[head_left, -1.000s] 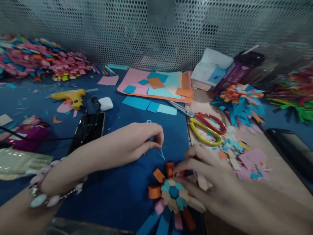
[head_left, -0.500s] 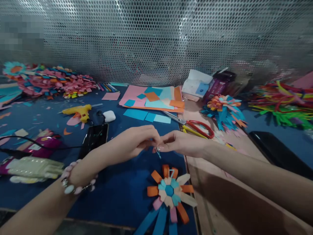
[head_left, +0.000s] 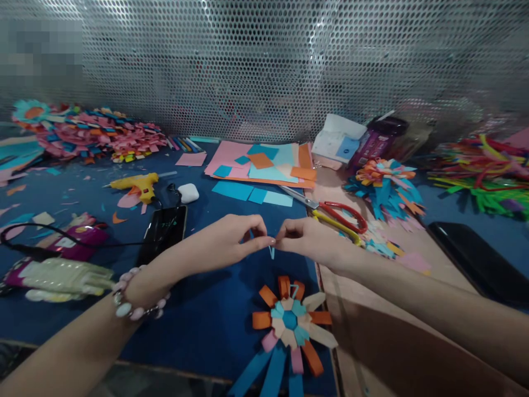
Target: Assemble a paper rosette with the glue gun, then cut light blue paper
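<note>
My left hand (head_left: 237,237) and my right hand (head_left: 306,240) meet fingertip to fingertip above the blue tabletop. Both are closed in a pinch on a thin, pale blue folded paper strip (head_left: 271,252), whose narrow ends hang below the fingers. Its upper part is hidden by the fingertips. Just below, toward me, lies a paper flower (head_left: 290,320) with orange, cream and pink loops round a blue centre and blue strips trailing down. A small pale folded strip (head_left: 293,290) rests on its upper loops.
Beyond my hands are cut paper sheets (head_left: 235,157) and red-and-yellow-handled scissors (head_left: 345,215). At left lie a yellow glue gun (head_left: 138,184), a phone (head_left: 163,231) with a cable, and a white earbud case (head_left: 188,193). Another paper flower (head_left: 386,187) and a black phone (head_left: 475,259) sit at right.
My fingers have shifted on the strip: the knuckles have drawn apart while the fingertips still meet. The strip now hangs as a narrow V. The whole view has moved slightly.
</note>
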`<state>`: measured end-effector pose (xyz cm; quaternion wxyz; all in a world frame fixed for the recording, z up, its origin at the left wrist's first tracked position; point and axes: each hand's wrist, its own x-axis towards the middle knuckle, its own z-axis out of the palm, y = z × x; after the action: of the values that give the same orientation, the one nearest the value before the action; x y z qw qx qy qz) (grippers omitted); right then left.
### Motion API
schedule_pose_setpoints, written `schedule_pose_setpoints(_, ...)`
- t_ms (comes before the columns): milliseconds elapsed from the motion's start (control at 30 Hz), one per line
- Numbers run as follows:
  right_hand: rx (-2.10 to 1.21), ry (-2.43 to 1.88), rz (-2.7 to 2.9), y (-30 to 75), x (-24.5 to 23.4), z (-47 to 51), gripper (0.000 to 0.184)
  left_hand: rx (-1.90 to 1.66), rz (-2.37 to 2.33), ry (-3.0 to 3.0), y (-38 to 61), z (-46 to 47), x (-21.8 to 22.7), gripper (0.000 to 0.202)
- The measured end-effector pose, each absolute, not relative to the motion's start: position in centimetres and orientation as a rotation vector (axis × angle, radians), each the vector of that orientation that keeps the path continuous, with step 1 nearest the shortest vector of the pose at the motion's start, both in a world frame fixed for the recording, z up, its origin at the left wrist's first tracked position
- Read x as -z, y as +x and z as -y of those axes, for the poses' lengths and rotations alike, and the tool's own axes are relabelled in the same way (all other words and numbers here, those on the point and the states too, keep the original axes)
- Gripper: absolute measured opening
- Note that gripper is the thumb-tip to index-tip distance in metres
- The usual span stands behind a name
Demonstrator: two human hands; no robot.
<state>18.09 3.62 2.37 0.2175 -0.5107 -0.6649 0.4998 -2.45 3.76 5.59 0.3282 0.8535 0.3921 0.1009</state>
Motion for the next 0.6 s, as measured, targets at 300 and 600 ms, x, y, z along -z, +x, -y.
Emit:
schedule_pose_setpoints(300,-1.304,-1.474,1.948,17.7,-3.4,-3.5,0.015,-0.23,-0.936,2.08,-2.2,-4.0,-4.9,0.02)
schedule_pose_setpoints(600,-1.499,-1.196,2.149,19.7,-3.1,-3.3,0.026,-0.371,-1.01,2.007,-2.4,-4.3,-5.1,0.023)
